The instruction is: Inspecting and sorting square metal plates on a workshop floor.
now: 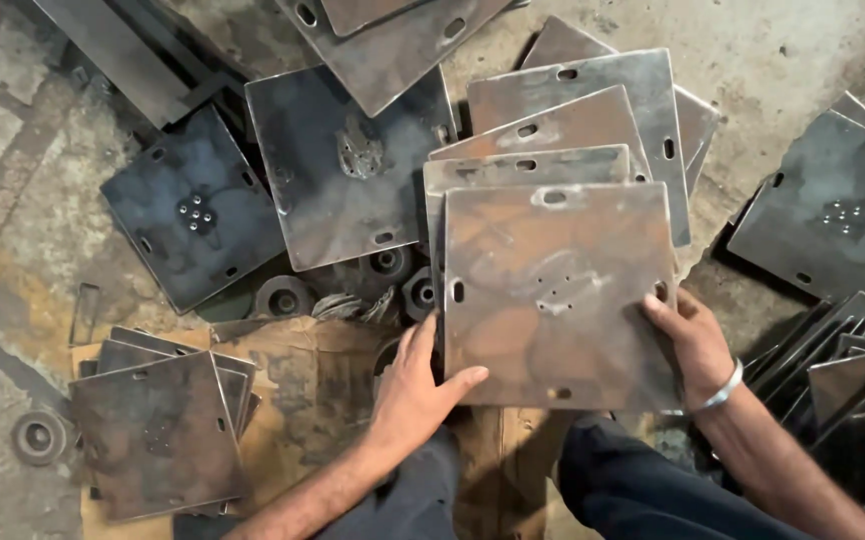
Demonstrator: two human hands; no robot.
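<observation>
Top plate (553,300) is gripped on both side edges by the hands, left (415,385) and right (693,345), so those edges are blocked; its far edge butts into the fanned plate stack (573,120) behind, no gap there. Left of it: dark plates (338,165) overlap, round metal parts (283,297) fill the slot below them; small plate pile (158,430) sits lower left on cardboard (303,380). Right side hemmed by upright plates (843,370) and a dark plate (833,215); only open passes are bare concrete floor (13,220) far left and the strip (773,60) top right.
</observation>
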